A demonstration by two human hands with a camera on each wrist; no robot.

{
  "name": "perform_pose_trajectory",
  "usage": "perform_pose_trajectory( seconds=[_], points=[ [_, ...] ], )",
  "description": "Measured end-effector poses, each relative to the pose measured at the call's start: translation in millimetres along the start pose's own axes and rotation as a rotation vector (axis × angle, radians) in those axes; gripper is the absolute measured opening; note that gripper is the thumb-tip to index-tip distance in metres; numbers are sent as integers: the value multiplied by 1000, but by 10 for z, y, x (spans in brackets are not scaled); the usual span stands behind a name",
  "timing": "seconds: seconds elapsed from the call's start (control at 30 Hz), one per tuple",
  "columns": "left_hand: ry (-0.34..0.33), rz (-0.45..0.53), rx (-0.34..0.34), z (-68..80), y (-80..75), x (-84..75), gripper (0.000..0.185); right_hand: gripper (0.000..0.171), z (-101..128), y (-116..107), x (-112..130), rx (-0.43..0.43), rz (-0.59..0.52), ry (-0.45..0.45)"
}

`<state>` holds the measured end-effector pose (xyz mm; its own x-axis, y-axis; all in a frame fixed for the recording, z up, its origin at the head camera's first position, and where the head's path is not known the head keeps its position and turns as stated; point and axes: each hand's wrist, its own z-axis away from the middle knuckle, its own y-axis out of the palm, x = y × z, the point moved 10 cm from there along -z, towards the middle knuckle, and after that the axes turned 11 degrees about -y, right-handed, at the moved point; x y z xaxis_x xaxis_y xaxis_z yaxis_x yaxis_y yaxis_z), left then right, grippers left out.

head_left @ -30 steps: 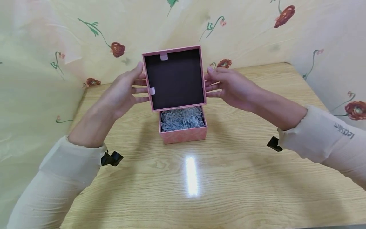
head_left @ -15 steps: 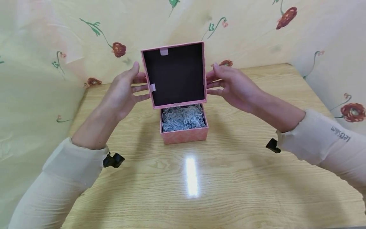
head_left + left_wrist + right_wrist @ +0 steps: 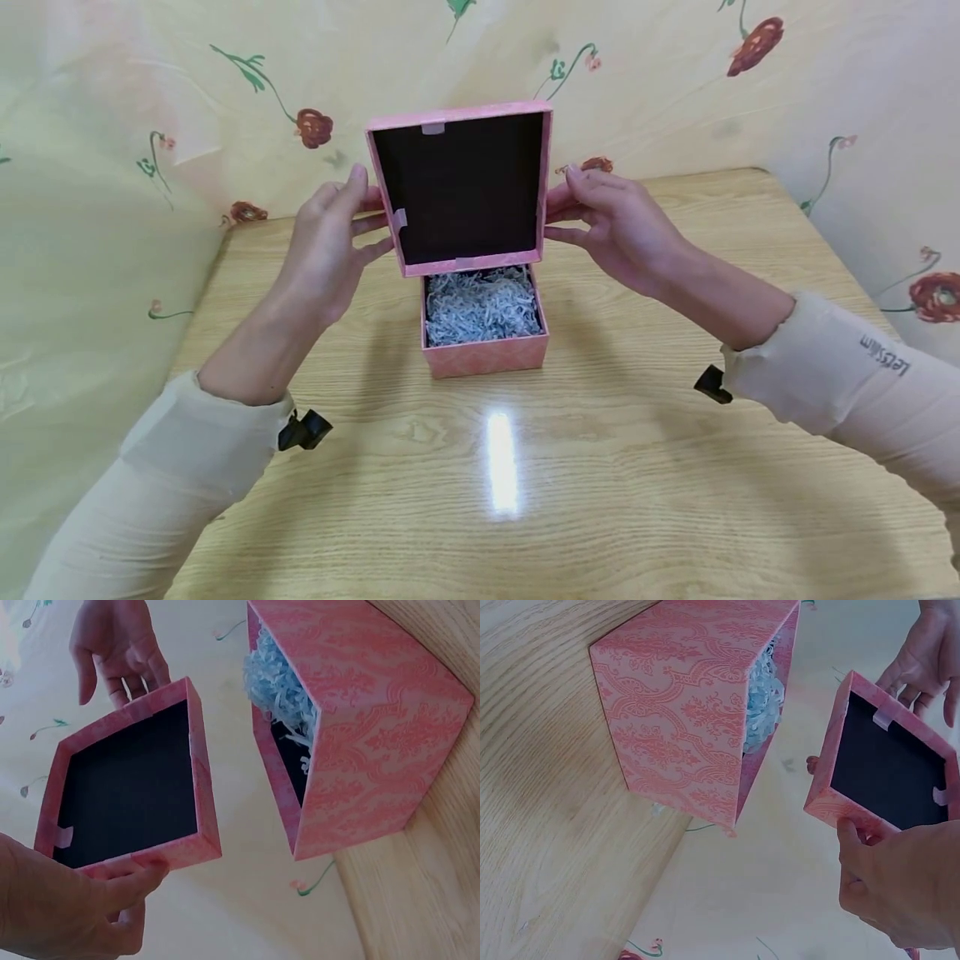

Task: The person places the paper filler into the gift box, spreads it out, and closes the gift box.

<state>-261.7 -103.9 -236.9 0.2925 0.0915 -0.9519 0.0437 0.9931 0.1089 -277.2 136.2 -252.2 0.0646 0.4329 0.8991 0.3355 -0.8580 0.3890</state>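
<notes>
Now, lid [image 3: 461, 187]: pink patterned outside, dark inside, two tape bits, held tilted above the box [image 3: 483, 329].
Box: pink, open on the table [image 3: 600, 467], filled with pale shredded paper [image 3: 482, 305].
Left hand [image 3: 330, 242]: fingers pinch the lid's left edge.
Right hand [image 3: 611, 221]: fingers pinch its right edge.

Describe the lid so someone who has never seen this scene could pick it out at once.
On the wooden table stands an open pink box filled with pale shredded paper. Just above it, the left hand and right hand hold the lid tilted up by its sides. Unlike the box, it is shallow, with a dark, empty inside.
</notes>
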Motion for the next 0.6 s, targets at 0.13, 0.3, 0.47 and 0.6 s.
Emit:
perform_pose_trajectory(
  seconds=[0.13,0.3,0.47,0.6],
  points=[
    [32,47,-17,8,8,11,29,32,8,-11,-3,-11,-1,-2],
    [55,114,-40,2,7,34,25,30,24,-14,-7,-38,4,2],
    [73,168,-53,8,1,53,24,30,40,-8,0,-56,8,8],
    [114,181,-48,27,0,32,23,30,57,13,0,-49,-3,15]
  ],
)
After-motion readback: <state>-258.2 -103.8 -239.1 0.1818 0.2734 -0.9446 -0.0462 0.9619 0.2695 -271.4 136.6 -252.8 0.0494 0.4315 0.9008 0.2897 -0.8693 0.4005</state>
